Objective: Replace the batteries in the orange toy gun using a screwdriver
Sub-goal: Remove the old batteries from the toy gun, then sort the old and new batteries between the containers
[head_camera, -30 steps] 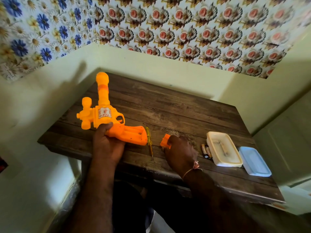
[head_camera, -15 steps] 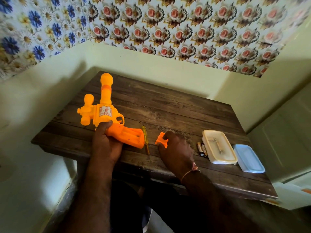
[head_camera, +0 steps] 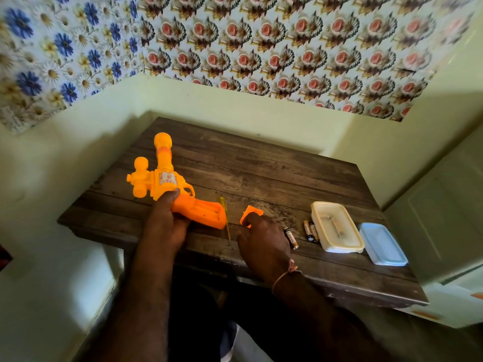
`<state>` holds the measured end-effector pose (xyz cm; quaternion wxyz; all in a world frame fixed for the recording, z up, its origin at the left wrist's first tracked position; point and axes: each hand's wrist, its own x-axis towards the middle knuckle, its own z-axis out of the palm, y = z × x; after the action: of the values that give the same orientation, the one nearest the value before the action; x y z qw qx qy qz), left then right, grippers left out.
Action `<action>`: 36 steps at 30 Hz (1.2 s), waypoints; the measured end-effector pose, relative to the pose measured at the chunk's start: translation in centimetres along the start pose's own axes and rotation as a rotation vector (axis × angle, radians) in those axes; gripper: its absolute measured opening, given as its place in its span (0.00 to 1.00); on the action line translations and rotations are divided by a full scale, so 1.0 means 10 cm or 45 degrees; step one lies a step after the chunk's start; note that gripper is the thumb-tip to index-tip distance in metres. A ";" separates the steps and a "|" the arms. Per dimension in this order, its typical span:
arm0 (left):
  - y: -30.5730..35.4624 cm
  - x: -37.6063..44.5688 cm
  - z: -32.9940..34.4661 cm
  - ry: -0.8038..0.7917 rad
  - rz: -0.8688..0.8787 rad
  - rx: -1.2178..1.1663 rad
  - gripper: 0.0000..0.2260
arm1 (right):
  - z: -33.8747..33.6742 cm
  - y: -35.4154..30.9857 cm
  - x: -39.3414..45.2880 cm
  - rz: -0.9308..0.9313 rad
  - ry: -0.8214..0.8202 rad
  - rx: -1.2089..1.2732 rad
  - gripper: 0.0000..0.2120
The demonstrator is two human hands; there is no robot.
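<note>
One battery (head_camera: pixel 291 238) is now lying alone just right of the right hand (head_camera: pixel 264 241), a spot where none was showing half a second ago; the pair of batteries (head_camera: pixel 310 231) beside the cream container (head_camera: pixel 337 227) has stayed where it was.

The orange toy gun (head_camera: pixel 167 186) is lying on the dark wooden table (head_camera: pixel 261 173), well left of the cream container, its barrel pointing away toward the wall and its grip pointing back toward the container with the battery bay open and showing two empty slots. The left hand (head_camera: pixel 167 223) is gripping the gun where the grip meets the body, fingers curled over the top. The yellow-handled screwdriver (head_camera: pixel 225 218) is lying on the table touching the end of the grip (tip toward the near edge). Between the screwdriver and the container, the right hand is pinching the small orange battery cover (head_camera: pixel 251 214), fingers curled round its near side while it is sitting at the tabletop.

The cream container is holding something pale and blurred that I cannot make out. A light blue lid (head_camera: pixel 383 244) is lying flat just to the container's right, near the table's right edge.
</note>
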<state>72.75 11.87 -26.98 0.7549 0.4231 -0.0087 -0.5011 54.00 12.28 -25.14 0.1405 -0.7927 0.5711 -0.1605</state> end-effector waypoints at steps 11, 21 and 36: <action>0.03 -0.02 -0.18 0.345 0.265 0.288 0.31 | -0.08 0.14 -0.09 0.060 0.005 0.119 0.12; 0.10 -0.21 -0.13 0.509 0.548 0.768 0.21 | -0.18 0.29 -0.04 0.154 0.072 0.264 0.13; -0.79 -0.87 0.88 -0.188 0.575 1.163 0.06 | -0.82 1.13 0.03 0.404 0.453 0.265 0.07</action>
<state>58.60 11.90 -22.89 0.5798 0.6607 -0.3712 -0.2991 40.93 8.15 -22.25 0.1423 -0.6337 0.6844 -0.3312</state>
